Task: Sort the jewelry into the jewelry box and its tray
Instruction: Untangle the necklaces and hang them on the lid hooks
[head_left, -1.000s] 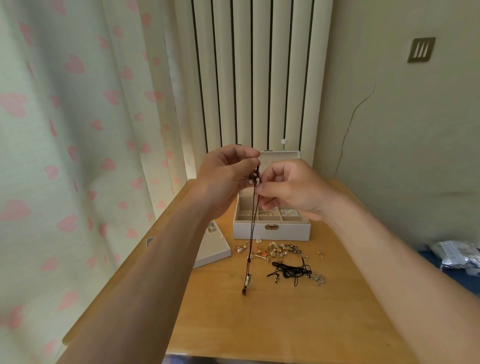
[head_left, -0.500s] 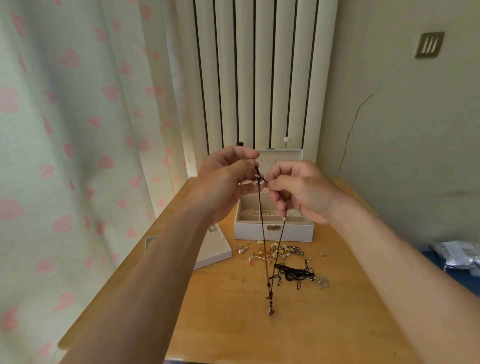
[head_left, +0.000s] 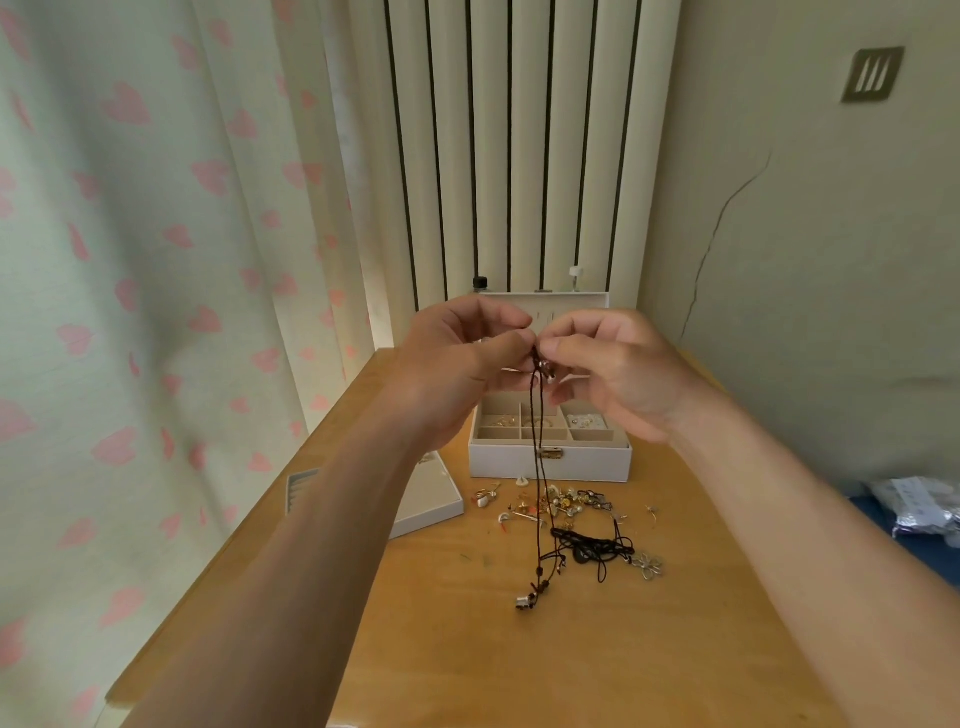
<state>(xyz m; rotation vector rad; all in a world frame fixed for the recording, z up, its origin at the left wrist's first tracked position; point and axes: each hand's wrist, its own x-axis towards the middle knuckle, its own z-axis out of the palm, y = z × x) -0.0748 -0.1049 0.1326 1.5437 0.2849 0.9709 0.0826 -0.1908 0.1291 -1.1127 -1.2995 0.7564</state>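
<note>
A dark cord necklace (head_left: 538, 467) hangs from both hands, raised above the table. My left hand (head_left: 457, 364) and my right hand (head_left: 618, 364) pinch its top end together, fingertips nearly touching. The cord's beaded lower end dangles just above the wooden table (head_left: 519, 649). Behind it stands the open white jewelry box (head_left: 549, 462) with compartments holding small pieces. Its white tray (head_left: 431, 504) lies to the left, partly hidden by my left forearm. A pile of loose jewelry (head_left: 561, 506) lies in front of the box.
A tangle of black cords (head_left: 592, 551) with a silver flower pendant (head_left: 649, 564) lies right of the hanging necklace. A heart-patterned curtain (head_left: 130, 312) hangs at the left, a wall at the right. Plastic bags (head_left: 919, 509) sit at the far right.
The two hands have drawn closer together at the cord's top. The two strands now hang together and the lower end has swung back left.
</note>
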